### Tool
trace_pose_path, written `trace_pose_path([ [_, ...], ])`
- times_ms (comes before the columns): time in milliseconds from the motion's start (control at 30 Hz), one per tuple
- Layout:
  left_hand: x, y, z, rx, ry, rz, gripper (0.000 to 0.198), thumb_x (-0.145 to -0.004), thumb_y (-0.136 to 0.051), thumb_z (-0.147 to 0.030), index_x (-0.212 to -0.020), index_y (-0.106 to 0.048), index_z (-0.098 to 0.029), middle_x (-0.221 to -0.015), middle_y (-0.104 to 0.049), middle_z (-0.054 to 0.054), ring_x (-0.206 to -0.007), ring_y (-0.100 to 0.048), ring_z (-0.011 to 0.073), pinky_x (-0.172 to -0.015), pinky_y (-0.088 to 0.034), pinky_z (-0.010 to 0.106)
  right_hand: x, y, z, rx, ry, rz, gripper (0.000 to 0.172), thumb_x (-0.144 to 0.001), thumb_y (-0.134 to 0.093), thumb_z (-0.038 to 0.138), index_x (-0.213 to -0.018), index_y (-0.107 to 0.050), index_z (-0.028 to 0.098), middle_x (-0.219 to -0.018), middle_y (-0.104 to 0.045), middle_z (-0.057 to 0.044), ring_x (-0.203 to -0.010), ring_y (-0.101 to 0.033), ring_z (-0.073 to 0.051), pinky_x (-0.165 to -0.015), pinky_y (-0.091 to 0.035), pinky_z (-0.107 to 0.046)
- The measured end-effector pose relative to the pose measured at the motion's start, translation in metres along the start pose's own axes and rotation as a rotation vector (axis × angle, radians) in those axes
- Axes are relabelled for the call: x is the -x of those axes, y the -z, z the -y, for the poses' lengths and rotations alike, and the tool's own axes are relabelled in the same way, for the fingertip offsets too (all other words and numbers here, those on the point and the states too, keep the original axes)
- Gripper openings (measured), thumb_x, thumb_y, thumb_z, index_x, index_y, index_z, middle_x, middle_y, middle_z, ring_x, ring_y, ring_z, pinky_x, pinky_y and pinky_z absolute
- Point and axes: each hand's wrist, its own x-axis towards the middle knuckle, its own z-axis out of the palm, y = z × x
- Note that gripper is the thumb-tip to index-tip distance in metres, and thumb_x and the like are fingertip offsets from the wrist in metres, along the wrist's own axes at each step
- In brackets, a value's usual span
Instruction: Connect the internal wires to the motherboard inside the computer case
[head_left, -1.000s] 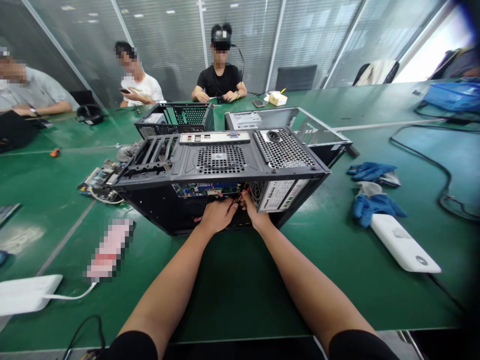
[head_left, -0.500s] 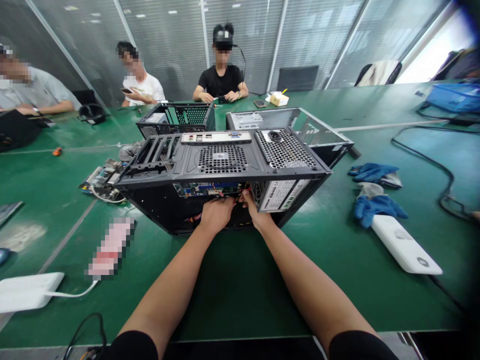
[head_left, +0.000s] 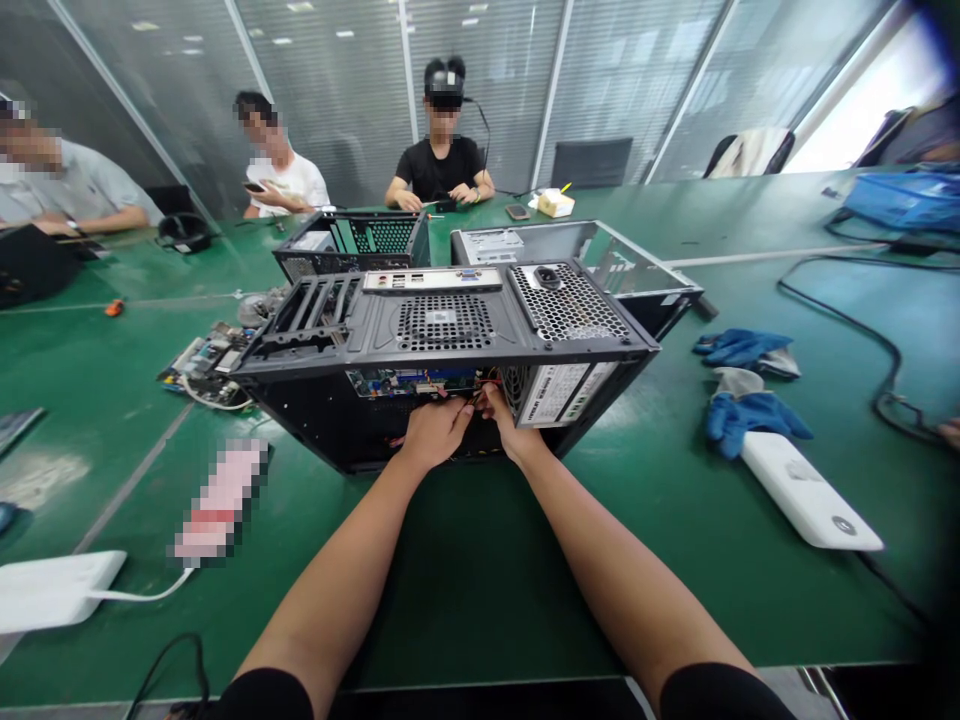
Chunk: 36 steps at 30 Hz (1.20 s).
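A black computer case (head_left: 450,340) lies in front of me with its open side facing me. Both my hands reach into it. My left hand (head_left: 437,428) is closed on thin coloured cables (head_left: 478,396) just below the motherboard (head_left: 412,382). Against the same cables, my right hand (head_left: 502,415) has thumb and finger pinched together, right beside the power supply (head_left: 562,392). That power supply, with a white label, is mounted in the case's right end. My fingertips are partly hidden in the dark interior.
Behind stand two more opened cases (head_left: 352,238). A loose circuit board (head_left: 206,365) lies left, near a phone (head_left: 223,498) cabled to a white power bank (head_left: 60,590). Blue gloves (head_left: 757,415) and another white power bank (head_left: 810,490) lie right. People (head_left: 442,160) sit across the table.
The left hand has shifted slightly, with its thumb now showing by the cables. The right hand stays at the cables. The view has tilted a little.
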Motion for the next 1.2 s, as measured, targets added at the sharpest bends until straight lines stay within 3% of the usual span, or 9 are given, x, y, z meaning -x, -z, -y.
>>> trace_pose_path([
  [133, -0.001, -0.001, 0.001, 0.007, 0.006, 0.015, 0.04, -0.1, -0.033, -0.044, -0.099, -0.068, -0.024, -0.086, -0.074, 0.006, -0.083, -0.071, 0.023, -0.072, -0.049, 0.03, 0.0, 0.0, 0.001, 0.02, -0.007, -0.012, 0.028, -0.067, -0.071, 0.057, -0.077, -0.068, 0.031, -0.077, -0.071, -0.006, -0.078, -0.069, -0.026, -0.059, -0.052, -0.043],
  [600, 0.001, -0.002, -0.01, -0.096, 0.004, -0.049, 0.039, -0.101, -0.033, -0.04, -0.101, -0.065, -0.018, -0.097, -0.073, 0.012, -0.089, -0.07, 0.024, -0.075, -0.05, 0.031, 0.0, -0.008, 0.006, -0.017, 0.031, -0.034, 0.022, -0.068, -0.069, 0.057, -0.073, -0.068, 0.036, -0.064, -0.067, -0.005, -0.069, -0.068, -0.022, -0.052, -0.049, -0.038],
  [733, 0.001, -0.003, -0.01, -0.108, 0.031, -0.033, 0.04, -0.101, -0.031, -0.041, -0.105, -0.064, -0.019, -0.092, -0.073, 0.011, -0.081, -0.071, 0.0249, -0.071, -0.05, 0.033, 0.001, -0.012, 0.01, -0.028, 0.084, -0.022, 0.015, -0.069, -0.068, 0.056, -0.069, -0.068, 0.041, -0.061, -0.067, -0.005, -0.068, -0.068, -0.022, -0.05, -0.046, -0.038],
  [967, 0.003, 0.003, -0.011, -0.088, 0.034, 0.014, 0.047, -0.102, -0.021, -0.042, -0.104, -0.063, -0.021, -0.086, -0.072, 0.009, -0.081, -0.071, 0.0252, -0.073, -0.052, 0.035, 0.001, -0.009, 0.005, -0.01, 0.06, -0.057, 0.016, -0.07, -0.068, 0.055, -0.068, -0.069, 0.04, -0.064, -0.069, -0.005, -0.068, -0.068, -0.021, -0.051, -0.047, -0.039],
  [1200, 0.004, 0.003, -0.015, -0.087, 0.094, 0.044, 0.041, -0.101, -0.029, -0.043, -0.11, -0.063, -0.023, -0.093, -0.073, 0.009, -0.086, -0.071, 0.0259, -0.076, -0.052, 0.036, -0.003, -0.003, -0.001, 0.021, 0.197, 0.067, 0.035, -0.079, -0.058, 0.057, -0.058, -0.064, 0.03, -0.056, -0.065, -0.006, -0.061, -0.065, -0.014, -0.051, -0.044, -0.034],
])
